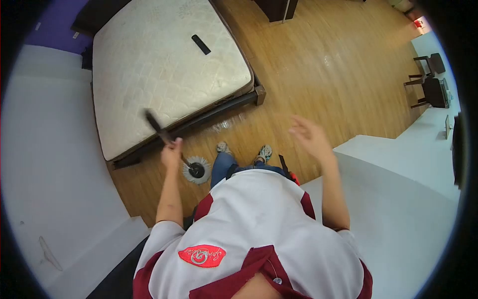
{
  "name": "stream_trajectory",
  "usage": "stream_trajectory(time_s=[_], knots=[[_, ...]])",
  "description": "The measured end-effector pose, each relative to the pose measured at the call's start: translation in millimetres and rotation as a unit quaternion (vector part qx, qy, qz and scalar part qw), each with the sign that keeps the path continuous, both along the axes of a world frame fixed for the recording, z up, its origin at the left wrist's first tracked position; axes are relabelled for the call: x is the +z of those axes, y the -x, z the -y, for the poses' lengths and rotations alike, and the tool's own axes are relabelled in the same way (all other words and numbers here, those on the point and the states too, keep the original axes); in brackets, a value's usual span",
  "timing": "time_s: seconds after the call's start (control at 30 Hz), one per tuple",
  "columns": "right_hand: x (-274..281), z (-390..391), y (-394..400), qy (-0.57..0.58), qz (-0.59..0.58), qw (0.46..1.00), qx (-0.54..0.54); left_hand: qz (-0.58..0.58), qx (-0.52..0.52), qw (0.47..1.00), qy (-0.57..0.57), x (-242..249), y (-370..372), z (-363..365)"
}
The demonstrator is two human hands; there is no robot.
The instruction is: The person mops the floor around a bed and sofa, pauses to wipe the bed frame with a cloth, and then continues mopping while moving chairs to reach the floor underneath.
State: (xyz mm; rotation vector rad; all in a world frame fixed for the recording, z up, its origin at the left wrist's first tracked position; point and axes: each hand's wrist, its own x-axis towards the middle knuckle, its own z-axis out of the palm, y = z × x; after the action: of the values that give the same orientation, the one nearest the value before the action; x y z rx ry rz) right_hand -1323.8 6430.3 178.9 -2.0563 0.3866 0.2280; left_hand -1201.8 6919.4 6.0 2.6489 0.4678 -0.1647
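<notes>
My left hand (172,154) is closed around the dark handle of a spin mop (197,170). The handle slants up past my fist, and its upper end is blurred. Below, the round mop head with its pale fringe rests on the wooden floor beside my feet. My right hand (311,138) is raised out to the right over the floor, its fingers apart and nothing in it.
A bed with a bare white mattress (164,74) stands ahead on the left, a black remote control (201,44) lying on it. White walls (45,129) flank me. Dark chairs (434,92) stand far right on the wooden floor (318,74).
</notes>
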Motion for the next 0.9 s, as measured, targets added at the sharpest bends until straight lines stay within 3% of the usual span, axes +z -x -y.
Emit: stream_trajectory(time_s=[0.07,0.13,0.17,0.23,0.33,0.43,0.53,0.63,0.77,0.87,0.9], knots=[[-22,54,38,0.132,-0.066,0.988,-0.048,0.036,0.112,0.993,-0.003,33,-30,-20],[-28,92,72,0.269,-0.135,0.954,0.014,0.048,0.183,0.98,-0.061,58,-50,-38],[-25,97,82,0.241,-0.161,0.957,0.001,0.056,0.214,0.972,-0.082,71,-59,-45],[-21,103,94,0.189,-0.212,0.958,-0.027,0.075,0.25,0.965,0.002,73,-77,-65],[-39,104,94,0.161,-0.233,0.959,-0.022,0.137,0.269,0.944,0.134,14,-122,-116],[-32,105,64,0.122,-0.258,0.958,0.029,0.131,0.283,0.929,0.2,7,-172,-94],[-37,125,49,0.006,-0.199,0.979,-0.05,0.131,0.264,0.939,0.178,0,-221,-74],[-75,174,53,0.047,-0.206,0.972,-0.101,0.132,0.239,0.949,0.157,-17,-268,-68],[-122,230,127,0.022,-0.346,0.914,-0.21,0.092,0.243,0.951,0.17,-30,-302,-67],[-125,219,192,-0.06,-0.415,0.843,-0.338,0.097,0.371,0.923,0.027,-37,-309,-44],[-118,207,206,-0.076,-0.44,0.813,-0.374,0.071,0.366,0.928,-0.018,-38,-299,-26]])
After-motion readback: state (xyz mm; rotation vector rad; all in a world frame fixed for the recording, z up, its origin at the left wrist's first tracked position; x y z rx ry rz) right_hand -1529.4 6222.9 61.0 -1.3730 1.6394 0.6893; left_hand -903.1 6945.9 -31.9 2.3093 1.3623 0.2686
